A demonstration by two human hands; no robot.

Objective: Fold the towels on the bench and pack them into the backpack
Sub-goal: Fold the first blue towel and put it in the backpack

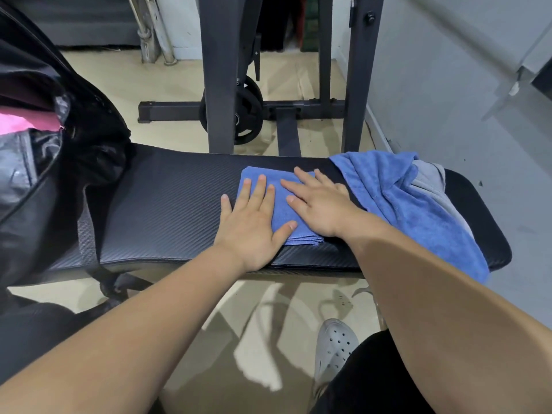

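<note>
Both hands [254, 225] [321, 206] flat atop folded towel [280, 213].

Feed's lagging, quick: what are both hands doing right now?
Left hand: open, flat on the folded blue towel.
Right hand: open, pressing the same towel.

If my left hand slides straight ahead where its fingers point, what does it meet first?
The left hand lies flat on the folded towel. Ahead is only bare bench. Past the far edge it would probably meet the rack frame, though that looks lower and depth is unclear.
</note>
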